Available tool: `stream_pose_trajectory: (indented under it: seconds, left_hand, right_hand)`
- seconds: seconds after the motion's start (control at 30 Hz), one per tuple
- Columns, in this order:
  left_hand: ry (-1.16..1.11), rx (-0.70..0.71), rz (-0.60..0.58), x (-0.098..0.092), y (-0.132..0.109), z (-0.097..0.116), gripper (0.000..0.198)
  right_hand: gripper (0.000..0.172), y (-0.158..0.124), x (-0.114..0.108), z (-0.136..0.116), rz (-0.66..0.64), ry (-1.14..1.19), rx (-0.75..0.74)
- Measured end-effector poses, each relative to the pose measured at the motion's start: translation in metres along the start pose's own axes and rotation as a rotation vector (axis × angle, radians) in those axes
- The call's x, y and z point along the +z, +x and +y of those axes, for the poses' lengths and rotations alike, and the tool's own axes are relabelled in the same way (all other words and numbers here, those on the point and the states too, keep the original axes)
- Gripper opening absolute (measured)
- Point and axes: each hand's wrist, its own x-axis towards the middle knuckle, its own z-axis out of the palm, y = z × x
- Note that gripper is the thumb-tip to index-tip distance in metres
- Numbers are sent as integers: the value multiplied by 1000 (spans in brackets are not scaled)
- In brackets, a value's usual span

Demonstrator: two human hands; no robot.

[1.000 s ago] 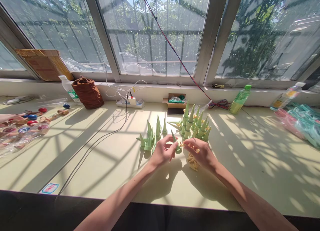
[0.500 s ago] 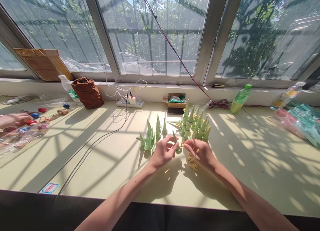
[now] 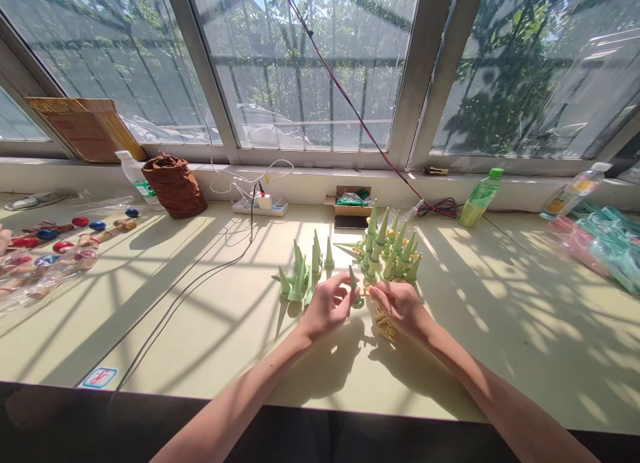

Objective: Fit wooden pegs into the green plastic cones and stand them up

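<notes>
Between the thumb and fingers of my left hand (image 3: pixel 327 304) is a small green cone (image 3: pixel 353 286), held nearly upright just over the table. My right hand (image 3: pixel 404 307) is pinched close to the cone's right side, on a small yellow peg-like piece (image 3: pixel 367 291) that shows only in part. Below the right hand lies a pile of loose yellow pieces (image 3: pixel 385 325), partly covered by it. A group of green cones (image 3: pixel 299 279) stands left of my left hand. Behind my right hand a denser cluster of green cones (image 3: pixel 383 239) has yellow bits among it.
A small open carton (image 3: pixel 353 216) and a power strip (image 3: pixel 260 206) sit at the back, with cables (image 3: pixel 200 269) crossing the table. Wooden toys with red and blue balls (image 3: pixel 63 246) and a brown pouch (image 3: pixel 174 186) are left; a green bottle (image 3: pixel 481 197) stands right.
The cone in my left hand has shifted slightly right, and my right hand has stayed close to it. At far left, another person's hand has drawn back from the wooden toys.
</notes>
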Motion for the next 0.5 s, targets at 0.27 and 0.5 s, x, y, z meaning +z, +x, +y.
stream_pose_trajectory:
  seconds: [0.27,0.5]
  left_hand:
    - [-7,-12,35,-1,1,-1,18]
    - [21,22,4,-2,0,0,14]
  right_hand:
    - [19,1,-2,-2,-16,54,24]
    - [22,0,0,0,-25,16,2]
